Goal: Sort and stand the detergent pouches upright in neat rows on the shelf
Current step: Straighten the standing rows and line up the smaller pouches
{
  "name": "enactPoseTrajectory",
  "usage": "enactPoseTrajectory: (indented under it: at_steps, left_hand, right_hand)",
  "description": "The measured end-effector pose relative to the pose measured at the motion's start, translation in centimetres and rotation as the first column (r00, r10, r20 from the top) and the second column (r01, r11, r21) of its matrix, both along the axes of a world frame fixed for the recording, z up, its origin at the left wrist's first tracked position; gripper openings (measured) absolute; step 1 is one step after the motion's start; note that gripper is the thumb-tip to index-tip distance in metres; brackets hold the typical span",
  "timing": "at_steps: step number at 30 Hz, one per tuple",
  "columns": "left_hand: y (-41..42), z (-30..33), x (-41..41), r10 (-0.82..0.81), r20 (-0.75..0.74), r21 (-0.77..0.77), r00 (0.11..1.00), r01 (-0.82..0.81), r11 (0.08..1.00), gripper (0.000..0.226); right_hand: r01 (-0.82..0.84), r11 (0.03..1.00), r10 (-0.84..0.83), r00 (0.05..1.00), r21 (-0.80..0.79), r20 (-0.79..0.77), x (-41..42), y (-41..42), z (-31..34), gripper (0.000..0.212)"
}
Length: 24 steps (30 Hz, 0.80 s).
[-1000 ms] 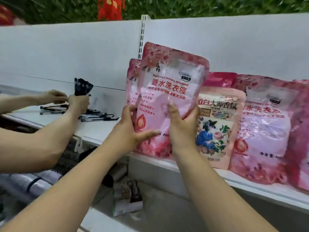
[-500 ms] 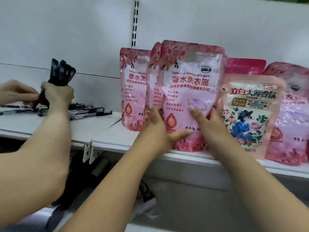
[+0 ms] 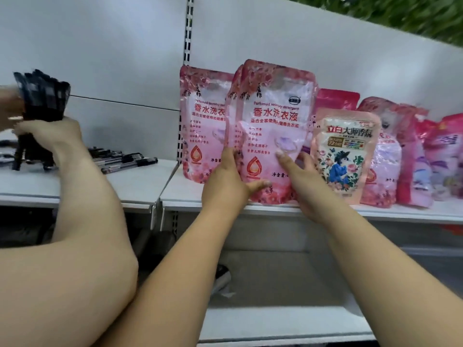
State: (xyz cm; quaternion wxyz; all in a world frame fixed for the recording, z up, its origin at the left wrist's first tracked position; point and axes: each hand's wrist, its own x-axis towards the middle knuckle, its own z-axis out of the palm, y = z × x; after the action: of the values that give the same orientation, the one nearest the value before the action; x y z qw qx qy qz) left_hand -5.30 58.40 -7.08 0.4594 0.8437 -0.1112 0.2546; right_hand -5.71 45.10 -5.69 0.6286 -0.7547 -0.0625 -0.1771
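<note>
A pink rose-print detergent pouch [image 3: 273, 116] stands upright at the front edge of the white shelf [image 3: 175, 191]. My left hand [image 3: 225, 186] grips its lower left side, thumb across the front. My right hand [image 3: 300, 181] holds its lower right side, with the forefinger on the front. A matching pouch stands close behind it, and another one [image 3: 200, 126] stands to the left by the shelf divider. To the right stand a floral pouch [image 3: 345, 151] and several more pink pouches [image 3: 385, 156], some of them leaning.
At the left, another person's hand [image 3: 47, 131] holds a bundle of black pens [image 3: 42, 96] over the neighbouring shelf, where more pens [image 3: 125, 160] lie. A slotted upright [image 3: 188, 33] divides the back panels. A lower shelf [image 3: 275, 321] sits beneath.
The pouch in my hands has come down to stand on the shelf just right of the left pouch. The other person has raised the pen bundle.
</note>
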Motion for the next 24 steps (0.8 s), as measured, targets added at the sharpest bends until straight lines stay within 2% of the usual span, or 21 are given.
enactPoseTrajectory:
  at_steps: [3,5,8,10,14,18,20,22,24]
  left_hand:
    - [-0.1,0.0,-0.3,0.021,-0.008,0.011,1.0,-0.02,1.0,0.088]
    - [-0.1,0.1,-0.4,0.026,-0.015,0.02,1.0,-0.025,0.999,0.087]
    - [-0.1,0.3,-0.4,0.034,-0.021,0.016,0.999,-0.034,0.999,0.086]
    - [-0.3,0.3,-0.3,0.058,-0.02,0.021,0.998,-0.058,0.998,0.086]
    - [-0.9,0.2,-0.5,0.138,0.003,0.085,0.99,-0.138,0.987,0.088]
    - [-1.3,-0.1,-0.9,0.154,-0.025,0.166,0.988,-0.148,0.975,0.094]
    - [-1.8,0.0,-1.1,0.182,-0.072,0.182,0.981,-0.167,0.969,0.099]
    - [-2.4,-0.3,-1.5,0.298,-0.034,0.157,0.954,-0.289,0.944,0.1]
    - [-4.2,-1.3,-2.6,0.464,0.1,0.088,0.88,-0.473,0.877,0.084]
  right_hand:
    - [-0.067,0.994,0.067,0.998,0.09,-0.003,-0.9,-0.3,0.3,0.113]
    - [-0.09,0.992,0.094,0.995,0.094,-0.043,-1.1,-0.6,0.4,0.102]
    - [-0.091,0.993,0.097,0.993,0.074,-0.072,-0.7,-1.3,0.2,0.056]
    - [-0.061,0.998,0.063,0.996,0.031,-0.062,-0.3,-1.5,0.0,0.054]
    - [0.092,0.986,-0.085,0.995,-0.141,0.054,0.0,-1.6,-0.3,0.058]
    - [0.15,0.896,-0.104,0.986,-0.418,0.131,-0.3,-3.5,-0.3,0.051]
    - [0.16,0.854,-0.085,0.982,-0.495,0.169,-0.5,-5.5,-0.7,0.044]
    - [0.187,0.843,-0.065,0.966,-0.504,0.25,-0.9,-8.2,-0.9,0.032]
    - [0.244,0.826,-0.054,0.931,-0.508,0.361,-1.6,-11.7,-0.9,0.022]
